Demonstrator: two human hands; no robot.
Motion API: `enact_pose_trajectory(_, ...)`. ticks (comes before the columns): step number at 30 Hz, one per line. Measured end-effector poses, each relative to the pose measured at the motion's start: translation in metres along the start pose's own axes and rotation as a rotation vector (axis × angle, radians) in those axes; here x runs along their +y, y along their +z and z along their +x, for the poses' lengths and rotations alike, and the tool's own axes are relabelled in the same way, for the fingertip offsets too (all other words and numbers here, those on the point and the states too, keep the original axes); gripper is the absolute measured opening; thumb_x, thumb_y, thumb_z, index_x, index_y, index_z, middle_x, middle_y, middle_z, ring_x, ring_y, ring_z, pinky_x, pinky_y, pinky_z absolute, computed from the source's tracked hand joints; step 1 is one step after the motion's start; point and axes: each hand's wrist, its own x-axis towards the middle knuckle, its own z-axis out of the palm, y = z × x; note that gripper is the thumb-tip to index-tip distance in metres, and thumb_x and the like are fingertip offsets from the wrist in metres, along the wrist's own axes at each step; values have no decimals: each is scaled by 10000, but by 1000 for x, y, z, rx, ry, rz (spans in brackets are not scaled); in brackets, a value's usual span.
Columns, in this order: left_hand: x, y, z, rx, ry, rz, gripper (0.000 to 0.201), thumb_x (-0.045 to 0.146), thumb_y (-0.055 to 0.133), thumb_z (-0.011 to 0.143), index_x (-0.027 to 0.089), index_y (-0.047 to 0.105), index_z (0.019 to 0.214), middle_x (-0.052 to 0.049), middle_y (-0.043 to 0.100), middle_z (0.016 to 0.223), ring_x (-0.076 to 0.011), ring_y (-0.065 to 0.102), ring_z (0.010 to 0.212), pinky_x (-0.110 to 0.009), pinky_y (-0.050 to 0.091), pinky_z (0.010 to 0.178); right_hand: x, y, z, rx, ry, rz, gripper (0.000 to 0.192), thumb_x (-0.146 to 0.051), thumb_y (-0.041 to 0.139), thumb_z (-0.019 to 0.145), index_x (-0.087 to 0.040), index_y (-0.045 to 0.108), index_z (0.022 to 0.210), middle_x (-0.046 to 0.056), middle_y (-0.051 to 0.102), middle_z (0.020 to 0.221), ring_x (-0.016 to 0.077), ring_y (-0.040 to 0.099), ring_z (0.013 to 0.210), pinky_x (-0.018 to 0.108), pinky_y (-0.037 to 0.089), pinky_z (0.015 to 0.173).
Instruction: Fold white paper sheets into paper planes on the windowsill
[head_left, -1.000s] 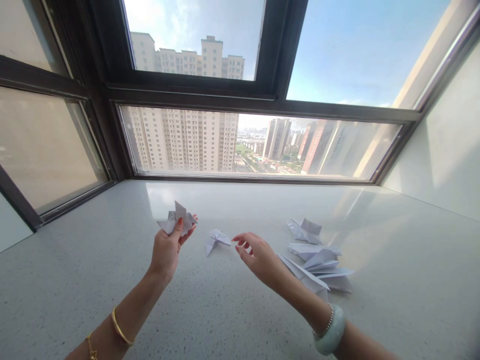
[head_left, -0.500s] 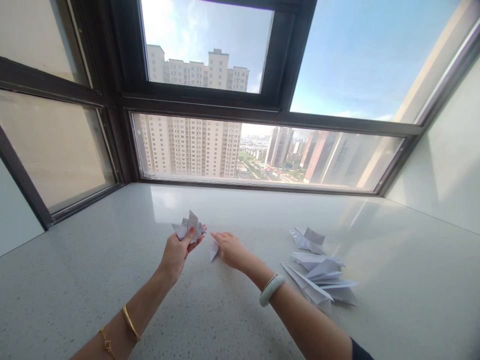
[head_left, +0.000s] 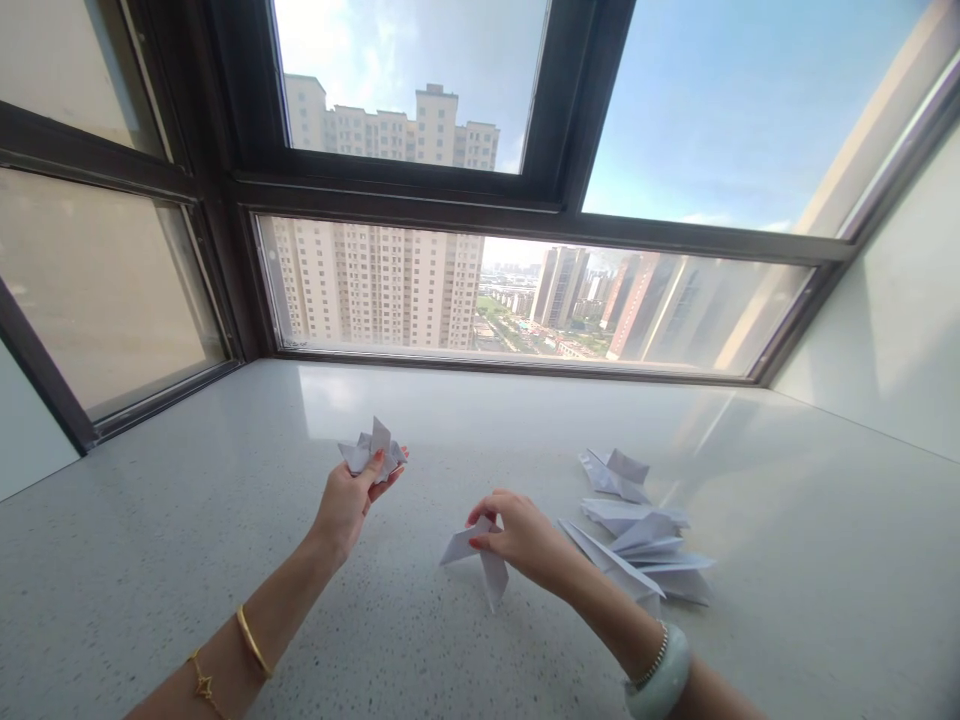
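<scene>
Several small folded white papers (head_left: 381, 436), bunched together with points sticking out, are in my left hand (head_left: 358, 490); the thumb presses on top and the fingers are underneath. To the right and closer to me, my right hand (head_left: 517, 532) pinches another folded paper (head_left: 491, 575) between thumb and fingers. This one has two pointed arms spread in an upside-down V, and its top is partly hidden by the fingers. Whether its tips touch the speckled white sill (head_left: 360, 640) I cannot tell.
On the right of the sill lies a loose pile of folded papers, among them paper planes (head_left: 615, 560), with a crumpled-looking folded paper (head_left: 616, 474) just behind. A dark window frame (head_left: 525, 368) borders the sill at the back, and a white wall (head_left: 885, 330) stands at the right.
My right hand has moved right and towards me, away from my left hand, with the V-shaped folded paper now lifted in its pinch. My left hand has barely shifted.
</scene>
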Motion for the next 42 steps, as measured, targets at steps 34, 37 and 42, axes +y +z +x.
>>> enact_pose_trajectory(34, -16, 24, -44, -450, -346, 227, 213, 260, 681, 632, 129, 664, 798, -58, 676, 796, -167, 611, 746, -326, 463, 795, -17, 20, -14, 114, 134, 1468, 292, -363, 711, 603, -131, 555, 687, -22, 595, 513, 88, 546, 468, 187, 385, 429)
enact_pose_trajectory(37, -17, 25, -47, -448, -369, 201, 274, 300, 671, 651, 128, 656, 863, -81, 677, 862, -185, 610, 795, -360, 456, 819, -15, 18, -14, 183, 136, 1466, 265, -334, 716, 608, -129, 563, 675, -51, 558, 510, 37, 476, 424, 149, 336, 396)
enact_pose_trajectory(42, -18, 26, -49, -433, -362, 188, 240, 282, 699, 614, 132, 666, 798, -54, 683, 760, -177, 615, 731, -361, 463, 795, -18, 23, -15, 94, 127, 1482, 313, -388, 708, 599, -152, 509, 653, -66, 533, 455, 44, 433, 329, 164, 338, 333)
